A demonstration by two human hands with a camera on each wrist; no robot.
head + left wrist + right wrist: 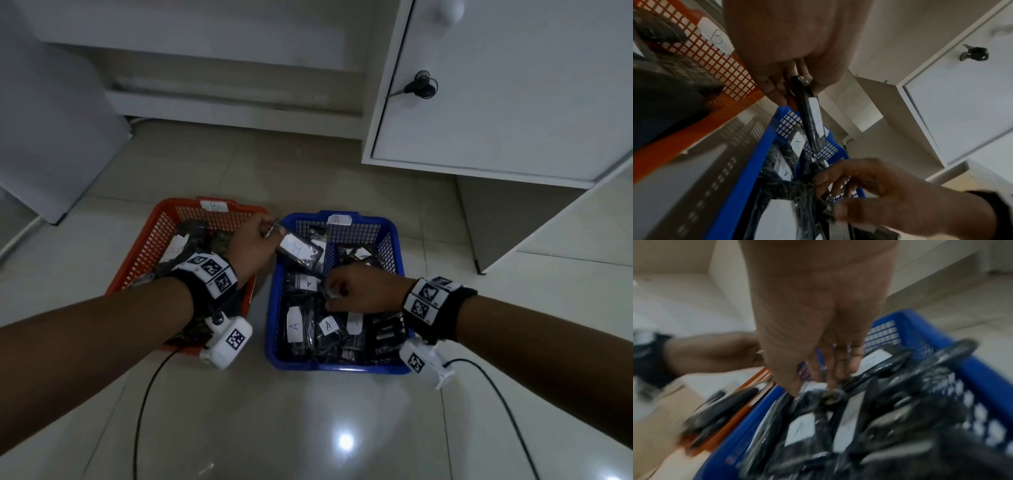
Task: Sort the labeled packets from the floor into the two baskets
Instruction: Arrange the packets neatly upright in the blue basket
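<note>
Glossy pale tiled floor, reflecting a ceiling light near the lower centre. Resting directly on it, side by side with a narrow gap between: an orange mesh basket on the left, tagged B on its far rim, and a blue mesh basket on the right. Two black cables trail across the near tiles. A white cabinet stands at the right rear.

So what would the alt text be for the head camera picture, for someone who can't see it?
Seen from above, a person's left hand holds a dark packet labelled B above the gap between two floor baskets, while the right hand reaches into the blue basket, full of dark packets labelled A. The orange basket to its left is tagged B; white cabinets stand behind.
</note>
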